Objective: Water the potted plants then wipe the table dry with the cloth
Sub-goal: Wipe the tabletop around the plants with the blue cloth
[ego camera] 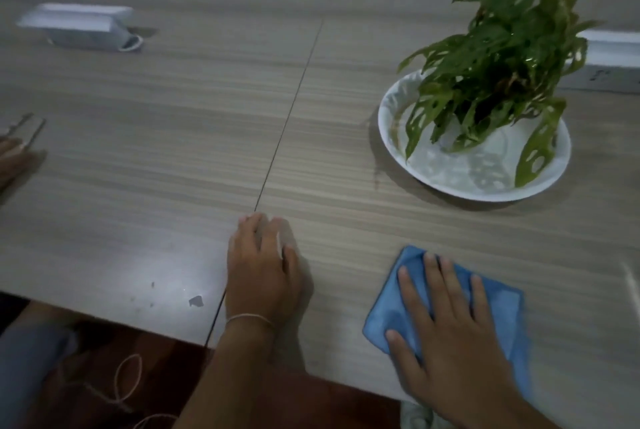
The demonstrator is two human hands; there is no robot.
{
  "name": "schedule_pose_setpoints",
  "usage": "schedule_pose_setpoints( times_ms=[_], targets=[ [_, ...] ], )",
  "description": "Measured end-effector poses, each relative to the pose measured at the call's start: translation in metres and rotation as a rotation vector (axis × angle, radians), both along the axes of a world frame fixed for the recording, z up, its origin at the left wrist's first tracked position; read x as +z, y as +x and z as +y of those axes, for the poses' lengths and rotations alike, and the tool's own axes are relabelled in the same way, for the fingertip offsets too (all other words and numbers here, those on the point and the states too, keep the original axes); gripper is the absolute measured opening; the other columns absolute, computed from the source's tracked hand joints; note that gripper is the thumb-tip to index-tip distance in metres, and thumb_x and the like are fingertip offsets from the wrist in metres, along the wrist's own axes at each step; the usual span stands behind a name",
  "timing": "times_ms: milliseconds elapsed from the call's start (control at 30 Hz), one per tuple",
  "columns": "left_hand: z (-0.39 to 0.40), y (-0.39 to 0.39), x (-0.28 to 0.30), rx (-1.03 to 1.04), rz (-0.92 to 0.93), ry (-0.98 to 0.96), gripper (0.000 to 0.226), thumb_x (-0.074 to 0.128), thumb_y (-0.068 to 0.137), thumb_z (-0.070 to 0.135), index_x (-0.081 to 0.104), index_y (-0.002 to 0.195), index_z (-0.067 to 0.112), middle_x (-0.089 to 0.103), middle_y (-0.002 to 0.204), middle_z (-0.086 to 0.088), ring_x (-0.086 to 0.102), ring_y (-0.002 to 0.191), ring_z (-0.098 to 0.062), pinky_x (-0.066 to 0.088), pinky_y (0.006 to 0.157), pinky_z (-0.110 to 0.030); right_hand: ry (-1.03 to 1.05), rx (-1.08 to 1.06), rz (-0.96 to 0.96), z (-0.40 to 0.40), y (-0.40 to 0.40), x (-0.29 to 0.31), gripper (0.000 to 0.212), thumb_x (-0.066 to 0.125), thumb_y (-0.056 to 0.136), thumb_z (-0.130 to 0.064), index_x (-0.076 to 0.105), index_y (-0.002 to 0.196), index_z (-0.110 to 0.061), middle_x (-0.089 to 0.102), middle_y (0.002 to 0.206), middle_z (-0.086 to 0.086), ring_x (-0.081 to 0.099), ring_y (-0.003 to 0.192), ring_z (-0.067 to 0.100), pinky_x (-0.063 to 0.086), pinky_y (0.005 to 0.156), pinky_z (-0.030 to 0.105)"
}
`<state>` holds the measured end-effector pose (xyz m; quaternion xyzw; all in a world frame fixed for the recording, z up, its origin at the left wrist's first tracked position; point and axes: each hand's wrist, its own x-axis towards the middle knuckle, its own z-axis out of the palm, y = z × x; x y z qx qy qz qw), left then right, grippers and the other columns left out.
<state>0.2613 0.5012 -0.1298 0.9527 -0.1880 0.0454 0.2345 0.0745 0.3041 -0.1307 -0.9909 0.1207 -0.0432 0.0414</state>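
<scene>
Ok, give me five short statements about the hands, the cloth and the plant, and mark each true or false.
1. The right hand presses flat on the blue cloth. True.
2. The left hand holds a watering can. False: it holds nothing and rests on the table.
3. The plant stands in a white dish. True.
4. The cloth lies inside the dish. False: it lies on the table, nearer the person, apart from the dish.
5. The left wrist is bare. False: it wears a thin band.
</scene>
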Motion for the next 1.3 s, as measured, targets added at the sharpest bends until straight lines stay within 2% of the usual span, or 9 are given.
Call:
schedule_pose_setpoints(
  times_ms=[167, 333, 467, 600, 700, 933, 1033, 1133, 1300],
  targets=[
    [0.000, -0.004, -0.004, 0.087, 0.012, -0.014, 0.053, 0.040, 0.091, 0.030, 0.051, 0.139, 0.011, 0.044, 0.150, -0.021, 0.032, 0.146, -0.040, 0.031, 0.116, -0.057, 0.058, 0.069, 0.035, 0.035, 0.081, 0.002, 0.079, 0.042, 0.091, -0.062, 0.035, 0.157, -0.018, 0.023, 0.165, 0.021, 0.018, 0.154, 0.036, 0.018, 0.119, 0.065],
    [0.002, 0.001, -0.011, 0.058, -0.070, -0.054, 0.043, 0.040, 0.094, 0.026, 0.047, 0.135, 0.017, 0.050, 0.144, -0.018, 0.041, 0.140, -0.042, 0.033, 0.113, -0.055, 0.088, 0.048, 0.054, 0.031, 0.195, 0.001, 0.080, 0.027, 0.093, -0.066, 0.023, 0.161, -0.024, 0.014, 0.169, 0.015, 0.008, 0.157, 0.029, 0.003, 0.123, 0.060],
    [0.002, 0.001, -0.011, 0.051, -0.079, -0.049, 0.049, 0.041, 0.091, 0.021, 0.052, 0.138, 0.016, 0.049, 0.146, -0.016, 0.039, 0.142, -0.039, 0.027, 0.118, -0.052, 0.110, -0.014, 0.071, 0.014, 0.283, 0.003, 0.080, 0.019, 0.091, -0.069, 0.014, 0.161, -0.032, 0.003, 0.171, 0.006, -0.003, 0.157, 0.023, -0.012, 0.118, 0.065],
    [0.002, 0.003, -0.013, 0.033, -0.121, -0.019, 0.053, 0.043, 0.086, 0.021, 0.055, 0.137, 0.015, 0.051, 0.145, -0.019, 0.042, 0.139, -0.043, 0.035, 0.111, -0.058, 0.104, -0.073, 0.101, 0.001, 0.352, 0.004, 0.081, 0.014, 0.088, -0.070, 0.011, 0.161, -0.033, 0.002, 0.171, 0.005, -0.004, 0.157, 0.025, -0.011, 0.115, 0.070],
    [0.002, 0.004, -0.012, 0.045, -0.098, -0.004, 0.055, 0.045, 0.087, 0.025, 0.050, 0.142, 0.017, 0.049, 0.147, -0.017, 0.040, 0.141, -0.040, 0.032, 0.114, -0.056, 0.099, -0.076, 0.105, -0.004, 0.383, 0.004, 0.081, 0.015, 0.089, -0.069, 0.009, 0.161, -0.032, 0.003, 0.171, 0.006, -0.005, 0.157, 0.026, -0.008, 0.117, 0.069],
    [0.002, 0.004, -0.012, 0.038, -0.076, 0.019, 0.057, 0.046, 0.091, 0.026, 0.046, 0.147, 0.017, 0.048, 0.148, -0.014, 0.036, 0.143, -0.036, 0.032, 0.115, -0.055, 0.093, -0.054, 0.123, -0.006, 0.390, 0.003, 0.081, 0.015, 0.092, -0.071, 0.005, 0.162, -0.031, -0.002, 0.171, 0.007, -0.008, 0.157, 0.027, -0.006, 0.120, 0.066],
    [0.001, 0.004, -0.010, 0.045, -0.054, 0.001, 0.057, 0.044, 0.092, 0.028, 0.044, 0.148, 0.017, 0.048, 0.148, -0.012, 0.035, 0.144, -0.034, 0.026, 0.120, -0.051, 0.094, -0.011, 0.127, 0.001, 0.376, 0.003, 0.079, 0.015, 0.093, -0.070, 0.004, 0.162, -0.032, -0.003, 0.171, 0.007, -0.009, 0.157, 0.027, -0.006, 0.121, 0.064],
    [0.001, 0.005, -0.005, 0.052, -0.014, -0.046, 0.055, 0.037, 0.097, 0.033, 0.043, 0.148, 0.016, 0.046, 0.150, -0.010, 0.034, 0.145, -0.031, 0.021, 0.122, -0.046, 0.098, 0.072, 0.103, 0.015, 0.347, 0.001, 0.079, 0.016, 0.092, -0.070, 0.007, 0.161, -0.033, 0.000, 0.171, 0.007, -0.007, 0.157, 0.026, -0.007, 0.121, 0.063],
    [0.003, 0.007, 0.001, 0.066, 0.010, -0.174, 0.058, 0.032, 0.100, 0.038, 0.045, 0.147, 0.008, 0.047, 0.150, -0.012, 0.038, 0.144, -0.031, 0.029, 0.119, -0.047, 0.114, 0.227, 0.070, 0.040, 0.271, 0.000, 0.079, 0.018, 0.092, -0.070, 0.012, 0.161, -0.033, 0.002, 0.171, 0.006, -0.003, 0.157, 0.025, -0.006, 0.122, 0.061]
  ],
)
